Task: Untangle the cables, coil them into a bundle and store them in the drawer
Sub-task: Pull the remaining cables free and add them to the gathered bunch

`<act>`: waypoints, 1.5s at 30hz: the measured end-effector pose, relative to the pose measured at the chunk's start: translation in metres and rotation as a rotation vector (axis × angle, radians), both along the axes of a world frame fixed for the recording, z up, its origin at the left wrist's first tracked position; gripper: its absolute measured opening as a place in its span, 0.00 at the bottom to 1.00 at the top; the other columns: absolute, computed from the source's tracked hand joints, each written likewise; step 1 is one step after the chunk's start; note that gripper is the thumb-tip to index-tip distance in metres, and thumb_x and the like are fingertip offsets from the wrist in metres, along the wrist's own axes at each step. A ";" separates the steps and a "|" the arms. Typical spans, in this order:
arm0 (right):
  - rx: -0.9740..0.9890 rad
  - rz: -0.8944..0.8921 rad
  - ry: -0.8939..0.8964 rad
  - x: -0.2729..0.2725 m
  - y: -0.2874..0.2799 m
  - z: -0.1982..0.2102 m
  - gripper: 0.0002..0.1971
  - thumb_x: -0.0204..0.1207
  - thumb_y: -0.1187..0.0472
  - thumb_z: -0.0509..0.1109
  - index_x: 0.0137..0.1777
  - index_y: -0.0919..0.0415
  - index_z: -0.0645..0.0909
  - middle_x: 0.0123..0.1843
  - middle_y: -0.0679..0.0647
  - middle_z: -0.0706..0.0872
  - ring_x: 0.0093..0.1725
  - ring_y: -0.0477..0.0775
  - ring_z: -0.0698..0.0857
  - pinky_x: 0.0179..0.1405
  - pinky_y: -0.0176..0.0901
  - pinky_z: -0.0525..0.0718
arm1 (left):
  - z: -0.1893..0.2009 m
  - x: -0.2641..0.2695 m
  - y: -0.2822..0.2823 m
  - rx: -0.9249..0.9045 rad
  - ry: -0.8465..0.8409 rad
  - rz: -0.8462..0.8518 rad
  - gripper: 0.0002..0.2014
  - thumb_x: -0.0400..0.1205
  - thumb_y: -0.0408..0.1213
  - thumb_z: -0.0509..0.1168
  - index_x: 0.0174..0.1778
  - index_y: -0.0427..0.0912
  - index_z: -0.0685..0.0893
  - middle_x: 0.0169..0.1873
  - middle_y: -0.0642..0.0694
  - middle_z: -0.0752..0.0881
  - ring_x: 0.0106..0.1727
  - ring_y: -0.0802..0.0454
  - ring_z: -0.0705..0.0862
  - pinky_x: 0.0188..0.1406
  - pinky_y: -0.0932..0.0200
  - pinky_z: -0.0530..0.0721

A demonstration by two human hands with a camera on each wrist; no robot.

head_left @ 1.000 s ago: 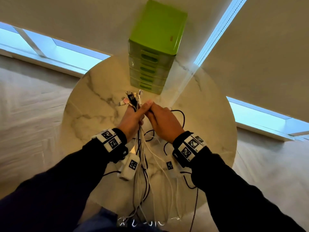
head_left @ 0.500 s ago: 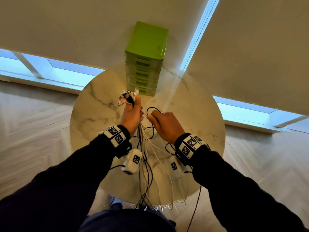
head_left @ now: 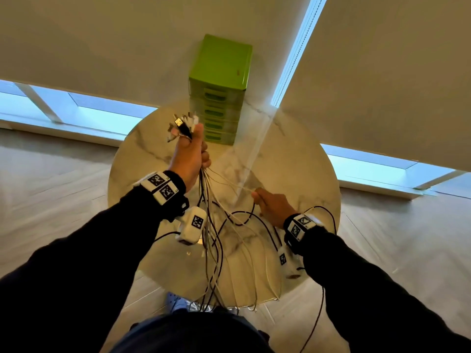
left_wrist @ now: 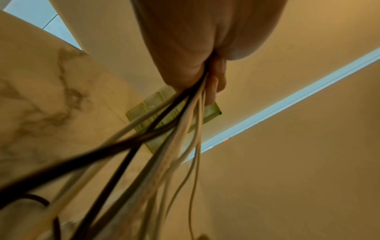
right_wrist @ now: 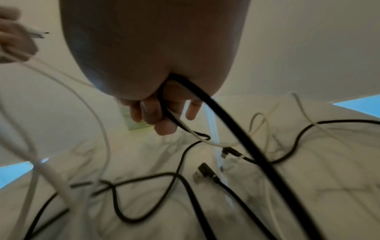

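My left hand (head_left: 190,155) is raised above the round marble table (head_left: 142,159) and grips a bundle of black and white cables (head_left: 211,225) just below their plugs (head_left: 182,124), which fan out above the fist. The strands (left_wrist: 164,138) hang down from that fist past the table's near edge. My right hand (head_left: 270,203) is lower and to the right, fingers curled round a black cable (right_wrist: 226,118) and a thin white one. A loose black USB plug (right_wrist: 203,173) lies on the table. The green drawer unit (head_left: 219,93) stands at the table's far edge, drawers closed.
Loops of black cable (head_left: 318,210) trail across the table's right side and over its edge. Pale roller blinds and low windows (head_left: 102,113) are behind the table. A shoe (head_left: 175,301) shows on the wooden floor below.
The hands, together a second ago, have parted: my left hand lifted the bundle up towards the drawer unit, my right hand slid down and right along the cables.
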State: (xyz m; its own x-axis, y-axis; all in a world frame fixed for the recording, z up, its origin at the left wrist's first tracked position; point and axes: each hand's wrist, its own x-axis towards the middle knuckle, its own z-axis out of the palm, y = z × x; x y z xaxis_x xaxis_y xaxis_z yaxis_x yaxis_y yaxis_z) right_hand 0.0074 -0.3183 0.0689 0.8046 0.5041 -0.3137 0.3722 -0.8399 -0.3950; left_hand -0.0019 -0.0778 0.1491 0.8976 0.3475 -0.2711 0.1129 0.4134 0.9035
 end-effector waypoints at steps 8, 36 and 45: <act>0.352 -0.160 -0.092 0.051 0.058 0.034 0.16 0.90 0.49 0.53 0.51 0.61 0.75 0.41 0.62 0.86 0.39 0.65 0.83 0.42 0.54 0.80 | -0.031 -0.011 -0.024 0.054 0.146 -0.154 0.17 0.90 0.47 0.61 0.35 0.49 0.71 0.20 0.56 0.65 0.21 0.57 0.62 0.23 0.60 0.63; 0.022 0.039 0.068 0.064 0.032 -0.006 0.20 0.90 0.46 0.49 0.61 0.61 0.73 0.46 0.70 0.85 0.45 0.71 0.85 0.43 0.54 0.78 | -0.022 0.005 0.010 0.039 0.030 -0.053 0.10 0.91 0.41 0.59 0.64 0.50 0.83 0.23 0.56 0.65 0.25 0.58 0.61 0.24 0.63 0.59; 0.338 0.300 -0.027 0.095 0.129 0.060 0.14 0.90 0.58 0.57 0.54 0.65 0.82 0.45 0.56 0.84 0.42 0.54 0.80 0.39 0.33 0.72 | -0.030 -0.006 0.012 0.276 0.132 -0.008 0.04 0.83 0.41 0.70 0.43 0.50 0.86 0.20 0.58 0.74 0.23 0.58 0.68 0.26 0.61 0.67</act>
State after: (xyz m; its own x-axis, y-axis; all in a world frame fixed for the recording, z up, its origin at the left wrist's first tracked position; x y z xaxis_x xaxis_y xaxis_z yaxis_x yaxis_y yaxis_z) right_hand 0.1024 -0.1897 0.1292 0.6132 0.7866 -0.0720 0.5933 -0.5188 -0.6154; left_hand -0.0076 -0.0660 0.1195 0.8641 0.4169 -0.2821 0.2393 0.1529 0.9588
